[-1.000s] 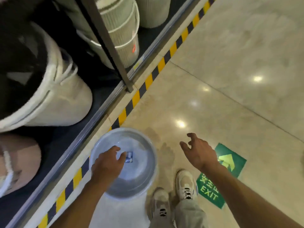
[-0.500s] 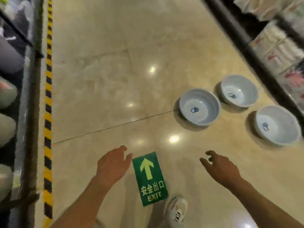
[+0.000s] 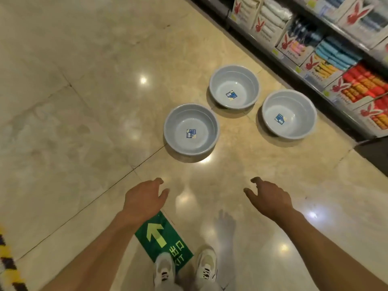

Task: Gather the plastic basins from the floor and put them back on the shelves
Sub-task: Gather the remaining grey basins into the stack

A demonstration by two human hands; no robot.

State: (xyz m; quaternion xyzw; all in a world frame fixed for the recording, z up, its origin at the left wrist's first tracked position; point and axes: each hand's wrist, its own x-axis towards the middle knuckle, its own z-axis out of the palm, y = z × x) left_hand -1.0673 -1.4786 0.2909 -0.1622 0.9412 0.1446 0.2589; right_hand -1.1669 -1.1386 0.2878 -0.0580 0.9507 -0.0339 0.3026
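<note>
Three grey basins on floor: nearest basin (image 3: 191, 129) at 12 o'clock, second basin (image 3: 234, 87) at 1, third basin (image 3: 289, 114) at 2, near towel shelf (image 3: 327, 66). Left hand (image 3: 142, 199), right hand (image 3: 269, 199) loosely spread, empty. Best to take nearest by opposite rims, nest into others.

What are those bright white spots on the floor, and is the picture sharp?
Head view: the spots are ceiling lights mirrored in the glossy floor, one beside the nearest basin. Centre fairly sharp; edges bend and blur, as at the striped tape.
</note>
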